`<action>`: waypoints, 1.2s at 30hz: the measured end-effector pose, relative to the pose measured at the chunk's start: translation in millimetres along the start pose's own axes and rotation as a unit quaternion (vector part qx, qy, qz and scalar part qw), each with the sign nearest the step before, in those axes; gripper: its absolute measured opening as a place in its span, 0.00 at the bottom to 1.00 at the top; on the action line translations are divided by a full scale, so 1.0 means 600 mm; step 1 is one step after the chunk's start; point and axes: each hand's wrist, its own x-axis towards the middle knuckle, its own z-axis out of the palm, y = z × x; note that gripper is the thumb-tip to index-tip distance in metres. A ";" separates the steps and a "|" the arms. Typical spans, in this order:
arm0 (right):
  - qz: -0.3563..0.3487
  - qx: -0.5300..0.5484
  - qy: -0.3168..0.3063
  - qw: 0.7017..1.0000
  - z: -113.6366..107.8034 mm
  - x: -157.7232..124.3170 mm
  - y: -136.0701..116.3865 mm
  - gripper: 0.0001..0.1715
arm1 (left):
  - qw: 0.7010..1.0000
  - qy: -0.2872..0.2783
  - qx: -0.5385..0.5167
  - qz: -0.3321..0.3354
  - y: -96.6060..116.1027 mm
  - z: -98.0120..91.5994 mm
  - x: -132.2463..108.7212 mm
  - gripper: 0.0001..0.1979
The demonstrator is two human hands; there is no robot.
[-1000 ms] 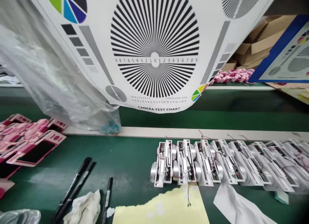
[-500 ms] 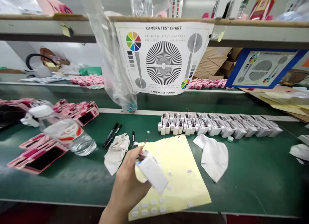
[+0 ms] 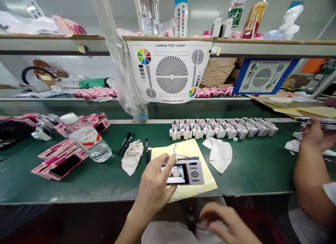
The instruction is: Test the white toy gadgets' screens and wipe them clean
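My left hand (image 3: 156,181) grips a small silver digital camera (image 3: 196,174) by its left end. The camera's back faces me, its screen (image 3: 177,174) is lit with a picture, and a blue light glows near the top. Thin wires (image 3: 181,153) stick up from its top edge. Beneath it lies a yellow sheet (image 3: 207,177) with white stickers. My right hand (image 3: 223,217) is blurred, low in front of the table edge; its fingers are loosely bent with the thumb apart, and nothing shows in them.
A row of white camera bodies (image 3: 210,128) stands behind the sheet. White cloths (image 3: 219,154), black markers (image 3: 147,149), a water bottle (image 3: 90,140) and pink cameras (image 3: 63,160) lie about. A test chart (image 3: 172,72) hangs ahead. At right, a co-worker's hand (image 3: 315,135) holds a device.
My left hand has turned the camera so its screen faces me, and moved it right. My right hand has come into view at the bottom. A co-worker's arm now shows at right.
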 end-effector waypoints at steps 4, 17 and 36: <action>0.082 0.158 0.021 0.984 0.077 -0.001 0.019 0.28 | 0.999 -0.002 -0.028 0.037 0.011 0.007 0.015 0.33; 0.297 0.443 -0.026 0.845 0.144 0.017 0.100 0.21 | 0.961 -0.023 -0.237 -0.143 -0.020 0.101 -0.049 0.32; 0.316 0.396 -0.044 0.861 0.162 0.010 0.145 0.20 | 0.966 -0.031 -0.203 -0.155 -0.030 0.155 -0.074 0.27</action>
